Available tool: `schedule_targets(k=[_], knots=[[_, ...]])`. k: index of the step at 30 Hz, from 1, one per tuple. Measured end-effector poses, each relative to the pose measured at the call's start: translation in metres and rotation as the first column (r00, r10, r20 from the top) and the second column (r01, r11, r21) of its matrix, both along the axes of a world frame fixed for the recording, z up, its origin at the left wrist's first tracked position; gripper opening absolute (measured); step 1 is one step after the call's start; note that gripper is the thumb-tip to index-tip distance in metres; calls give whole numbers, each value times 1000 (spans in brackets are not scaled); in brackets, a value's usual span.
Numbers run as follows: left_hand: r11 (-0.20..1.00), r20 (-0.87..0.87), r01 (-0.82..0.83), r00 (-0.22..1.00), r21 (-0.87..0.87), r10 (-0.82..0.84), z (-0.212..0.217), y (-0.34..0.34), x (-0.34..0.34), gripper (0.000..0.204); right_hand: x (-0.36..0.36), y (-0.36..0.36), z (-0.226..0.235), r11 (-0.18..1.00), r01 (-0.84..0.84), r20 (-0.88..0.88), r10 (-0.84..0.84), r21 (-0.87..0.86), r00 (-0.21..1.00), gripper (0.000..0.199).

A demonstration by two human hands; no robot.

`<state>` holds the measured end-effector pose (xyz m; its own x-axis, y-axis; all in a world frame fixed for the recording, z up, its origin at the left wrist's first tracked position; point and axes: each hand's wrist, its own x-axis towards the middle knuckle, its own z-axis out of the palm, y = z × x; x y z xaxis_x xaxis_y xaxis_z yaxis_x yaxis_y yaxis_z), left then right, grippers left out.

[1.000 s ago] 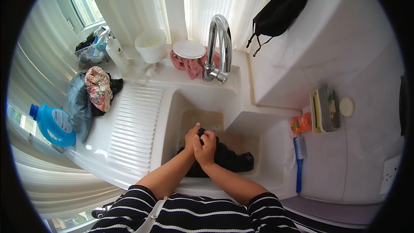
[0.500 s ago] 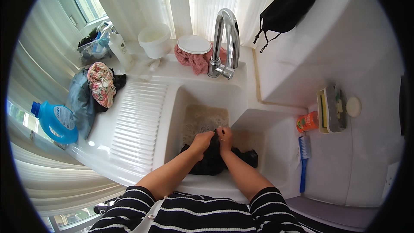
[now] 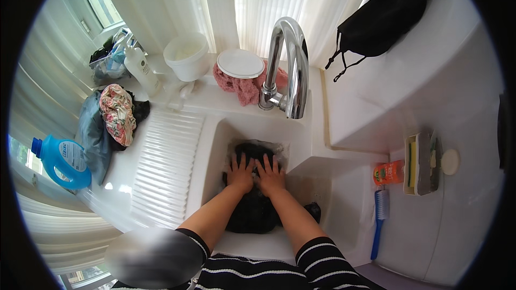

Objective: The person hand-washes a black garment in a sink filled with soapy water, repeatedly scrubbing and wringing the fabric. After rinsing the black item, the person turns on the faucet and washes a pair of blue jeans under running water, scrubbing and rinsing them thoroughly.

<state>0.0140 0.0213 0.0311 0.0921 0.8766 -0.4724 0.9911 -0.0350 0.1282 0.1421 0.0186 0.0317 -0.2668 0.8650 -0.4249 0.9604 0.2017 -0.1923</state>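
A black wet cloth (image 3: pixel 253 212), which looks like a garment, lies bunched in the white sink basin (image 3: pixel 214 150), partly in cloudy water. Spread flat on top of it is my left hand (image 3: pixel 241 174), fingers apart and pointing away from me. Beside it my right hand (image 3: pixel 270 176) presses on the same cloth, also with outstretched fingers. The two hands almost touch at the thumbs. One end of the cloth trails to the right, against the near side of the basin.
A chrome faucet (image 3: pixel 290 70) arches behind the basin. Left are a ribbed washboard (image 3: pixel 167 164), folded clothes (image 3: pixel 118 115) and a blue detergent jug (image 3: pixel 65 161). A white tub (image 3: pixel 186 56) stands at the back. A blue brush (image 3: pixel 379 220) and orange bottle (image 3: pixel 388 173) lie right.
Both hands have let go of the bunched cloth and opened flat over it, farther from me. The black cloth now spreads toward the back of the basin. The view has shifted slightly.
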Motion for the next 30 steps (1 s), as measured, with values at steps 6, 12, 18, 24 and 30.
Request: schedule_targets(k=[6,12,18,24,30], knots=[[996,213,-81,973,-45,89,-27,29,-13,70,7,23,-23,975,-55,-100,78,213,992,58],[734,529,-620,735,275,423,-32,6,-5,59,-7,-1,-52,760,588,-501,-409,276,763,54],[274,481,-422,-530,-864,698,24,-4,-26,44,19,-13,18,658,485,-664,-723,-577,192,24],[591,410,73,-652,-803,637,42,-22,-22,40,-15,-55,94,794,332,-726,190,510,661,24],[766,840,-365,-356,-529,410,75,-57,14,34,-17,-42,47,639,765,-921,-246,81,303,27]])
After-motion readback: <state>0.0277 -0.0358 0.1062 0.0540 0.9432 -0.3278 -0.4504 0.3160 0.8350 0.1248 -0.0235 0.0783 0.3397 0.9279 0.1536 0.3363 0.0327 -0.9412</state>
